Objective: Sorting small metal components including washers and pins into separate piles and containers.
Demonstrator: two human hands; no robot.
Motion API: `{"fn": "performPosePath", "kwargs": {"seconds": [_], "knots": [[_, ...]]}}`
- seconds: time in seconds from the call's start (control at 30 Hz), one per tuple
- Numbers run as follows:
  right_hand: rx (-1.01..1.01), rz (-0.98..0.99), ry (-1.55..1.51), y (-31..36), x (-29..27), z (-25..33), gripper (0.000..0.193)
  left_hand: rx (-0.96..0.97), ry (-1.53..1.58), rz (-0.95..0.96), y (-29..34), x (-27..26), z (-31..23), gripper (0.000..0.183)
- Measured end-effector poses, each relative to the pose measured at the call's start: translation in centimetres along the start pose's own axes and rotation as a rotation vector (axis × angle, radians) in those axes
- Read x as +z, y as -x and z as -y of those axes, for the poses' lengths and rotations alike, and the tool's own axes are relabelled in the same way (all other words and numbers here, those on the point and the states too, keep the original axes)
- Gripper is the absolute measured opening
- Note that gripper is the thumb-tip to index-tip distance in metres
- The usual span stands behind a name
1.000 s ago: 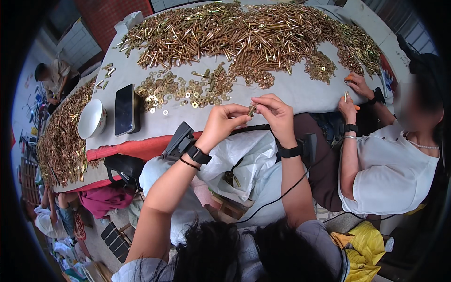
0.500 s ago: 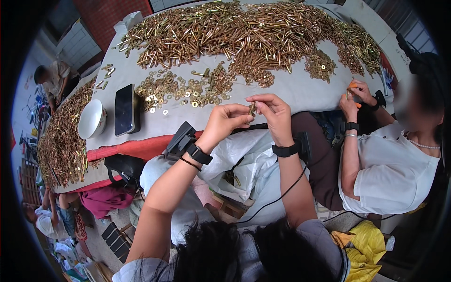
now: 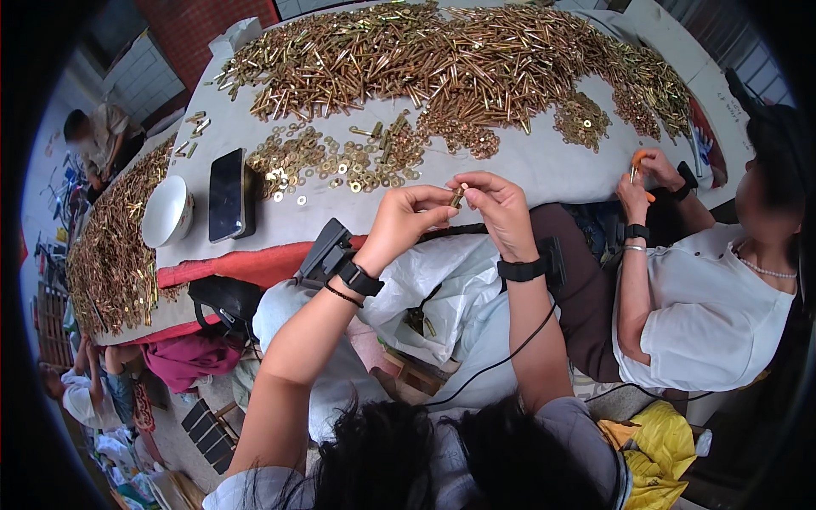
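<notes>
A small brass-coloured bolt [image 3: 458, 197] is held upright, slightly tilted, between my two hands above the table's near edge. The fingertips of my left hand [image 3: 410, 218] pinch it from the left, low on its body. My right hand [image 3: 503, 216] is closed at its upper end, thumb and forefinger together. Just beyond my hands lie loose flat washers [image 3: 340, 161] in the same gold colour, with a few bolts among them. On my lap, an opened white plastic bag [image 3: 425, 285] holds a few metal pieces.
A large heap of bolts [image 3: 382, 59] covers the table's far side. A phone [image 3: 225, 195] and a white bowl [image 3: 167, 212] stand at the left, by another bolt heap [image 3: 110, 255]. At right, a co-worker's hands [image 3: 639, 183] hold an orange-handled tool. A black cable [image 3: 501, 365] hangs from my right wrist.
The bolt has turned a little between my fingers, and its upper end shows more clearly. Both my hands stay in nearly the same place. The co-worker's head has shifted slightly.
</notes>
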State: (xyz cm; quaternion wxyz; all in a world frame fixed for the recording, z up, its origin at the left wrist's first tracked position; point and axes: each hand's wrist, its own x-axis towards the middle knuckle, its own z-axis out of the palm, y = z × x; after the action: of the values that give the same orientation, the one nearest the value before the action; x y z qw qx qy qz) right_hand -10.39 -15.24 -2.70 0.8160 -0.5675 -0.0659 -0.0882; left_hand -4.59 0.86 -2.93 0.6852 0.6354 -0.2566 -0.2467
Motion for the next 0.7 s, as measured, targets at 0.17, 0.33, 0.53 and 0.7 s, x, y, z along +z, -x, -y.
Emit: {"fn": "performPosePath", "kwargs": {"seconds": [0.17,0.33,0.53,0.7], "knots": [[-0.117,0.030,0.170,-0.19,0.24,0.06,0.019,-0.008,0.027,0.013,0.00,-0.16,0.18,0.017],[-0.113,0.029,0.205,-0.04,0.49,0.17,0.018,0.013,0.043,-0.015,0.12,-0.02,0.53,0.018],[-0.102,0.013,0.220,-0.09,0.61,0.46,0.018,-0.007,0.038,-0.026,0.08,0.01,0.44,0.018],[-0.045,-0.018,0.127,-0.10,0.56,0.04,0.018,0.023,0.076,-0.064,0.05,0.36,0.35,0.018]]}}
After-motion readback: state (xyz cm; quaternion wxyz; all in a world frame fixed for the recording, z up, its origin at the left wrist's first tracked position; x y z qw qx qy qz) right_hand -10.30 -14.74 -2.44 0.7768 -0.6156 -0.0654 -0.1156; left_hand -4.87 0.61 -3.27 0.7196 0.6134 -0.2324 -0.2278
